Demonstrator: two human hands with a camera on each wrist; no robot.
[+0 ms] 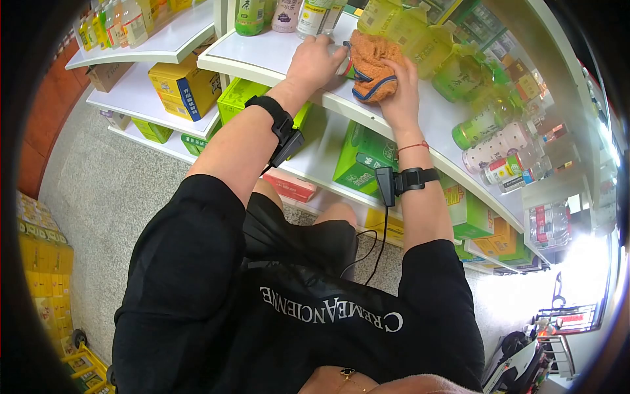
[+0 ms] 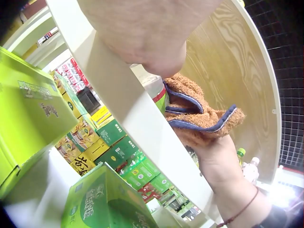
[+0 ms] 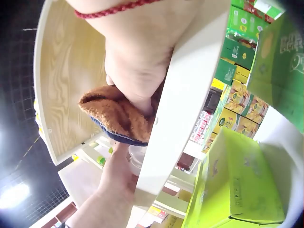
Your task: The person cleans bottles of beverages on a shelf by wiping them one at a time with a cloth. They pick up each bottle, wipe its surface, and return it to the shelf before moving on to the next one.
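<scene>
My left hand [image 1: 314, 64] grips a clear bottle [image 2: 159, 97] with a red and green label, held sideways over the edge of the white shelf [image 1: 252, 56]. An orange-brown terry cloth [image 1: 375, 56] with blue trim is bunched around the other end of the bottle. In my right hand [image 1: 403, 97] is the cloth, its fingers curled over it. The cloth hides much of the bottle; its clear end [image 3: 137, 159] shows beside the left hand in the right wrist view.
Upright bottles, one a green-based bottle [image 1: 249, 16], stand behind the left hand. Green-yellow bottles [image 1: 430, 52] line the shelf at right, against a reflecting panel. Below are a lime box [image 1: 239, 98] and a green carton [image 1: 361, 157]. A yellow box [image 1: 184, 88] sits on the left shelf.
</scene>
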